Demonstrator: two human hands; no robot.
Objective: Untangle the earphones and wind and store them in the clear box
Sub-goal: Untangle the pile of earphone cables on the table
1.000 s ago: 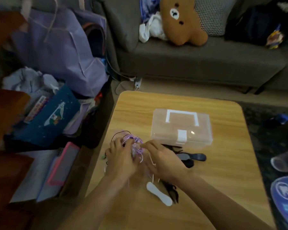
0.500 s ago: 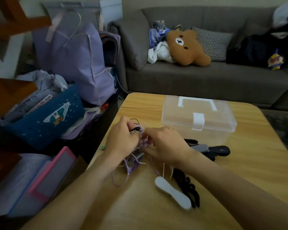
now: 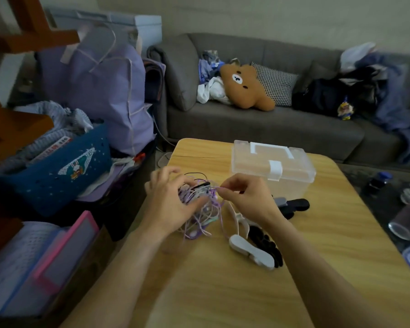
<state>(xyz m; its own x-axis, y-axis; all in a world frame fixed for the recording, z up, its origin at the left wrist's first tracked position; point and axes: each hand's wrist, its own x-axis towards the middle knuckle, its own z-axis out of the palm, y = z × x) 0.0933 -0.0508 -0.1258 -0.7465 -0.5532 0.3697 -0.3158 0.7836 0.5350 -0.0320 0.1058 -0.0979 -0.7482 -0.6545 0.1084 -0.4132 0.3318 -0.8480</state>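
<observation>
Wooden table (image 3: 223, 292): latched clear box (image 3: 272, 171); left hand (image 3: 171, 204) grips tangled earphones (image 3: 201, 214), right hand (image 3: 244, 197) pinches a strand.

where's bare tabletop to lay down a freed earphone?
Bare wood of the wooden table lies right of the black winders, out to the right edge, and along the near edge by the forearms. Crowded: the tangled purple, white and black earphone cords between left hand and right hand, and the white winder before the clear lidded plastic box.
</observation>
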